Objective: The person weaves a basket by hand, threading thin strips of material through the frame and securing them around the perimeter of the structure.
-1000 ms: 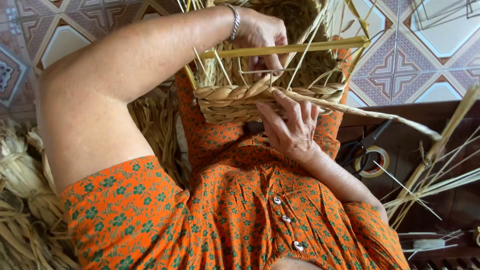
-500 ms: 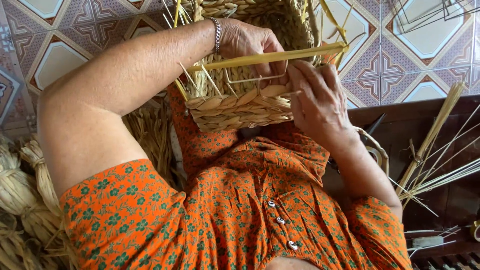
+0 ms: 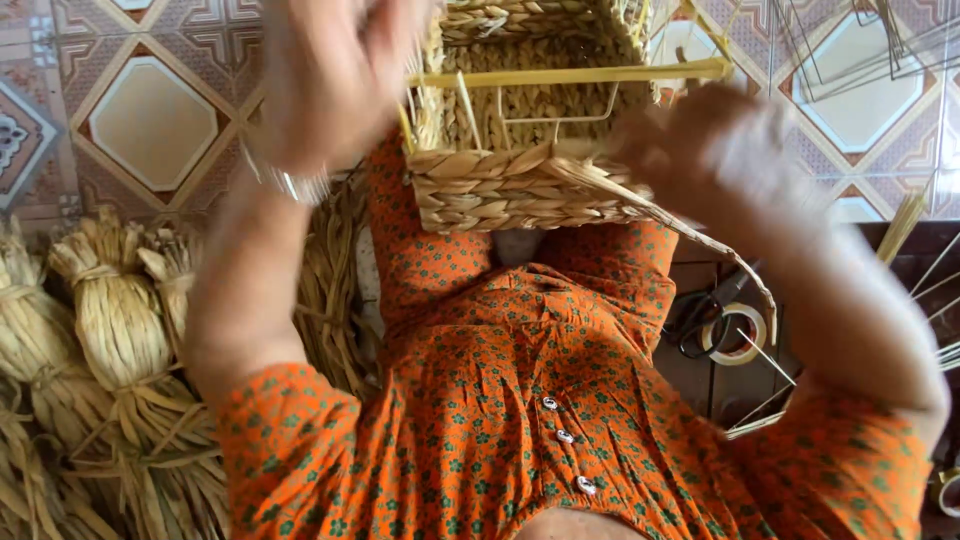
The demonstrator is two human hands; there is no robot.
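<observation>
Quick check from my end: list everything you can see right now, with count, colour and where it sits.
woven basket: one, tan, on the lap, unfinished
yellow strip: one, across the basket top
straw bundles: several, tan, floor on the left
tape roll: one, pale, dark table
scissors: one pair, dark, beside the tape
loose reeds: several, pale, far right
tiled floor: patterned
left hand: blurred, above the basket
right hand: blurred, at the basket's side

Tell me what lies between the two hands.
In the head view, a half-woven straw basket on a wire frame sits between the blurred left hand and the blurred right hand, above the lap of the orange dress.
</observation>
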